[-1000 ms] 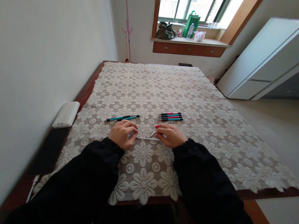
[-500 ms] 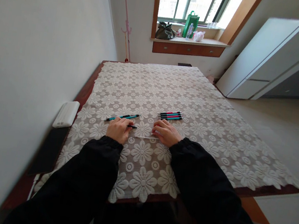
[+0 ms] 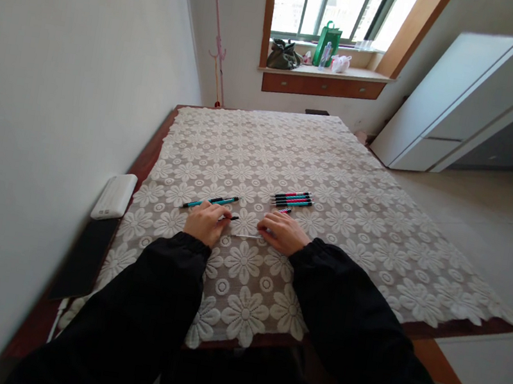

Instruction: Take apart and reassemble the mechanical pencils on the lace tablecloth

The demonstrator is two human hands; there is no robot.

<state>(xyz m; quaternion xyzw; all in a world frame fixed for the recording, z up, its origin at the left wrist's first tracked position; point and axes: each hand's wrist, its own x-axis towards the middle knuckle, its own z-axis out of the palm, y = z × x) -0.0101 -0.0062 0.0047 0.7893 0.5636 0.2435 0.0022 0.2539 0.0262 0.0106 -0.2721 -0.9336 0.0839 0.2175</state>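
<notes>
My left hand is closed on a small black pen part, whose dark tip sticks out to the right of the fingers. Opposite it, my right hand pinches the right end of a thin white rod, which looks like a pen refill and lies along the cloth. Just beyond the right knuckles is a short red and black pen piece, partly covered by the hand. Two turquoise and black pens lie past my left hand. Several red and turquoise pens sit side by side farther right.
A flower-patterned lace cloth covers the table. At its left edge are a white power bank and a black flat device with a white cable. The wall borders the left side.
My right hand has shifted slightly left and toward me onto the white rod, uncovering the red pen piece beyond it. My left hand has barely moved, still gripping the black part.
</notes>
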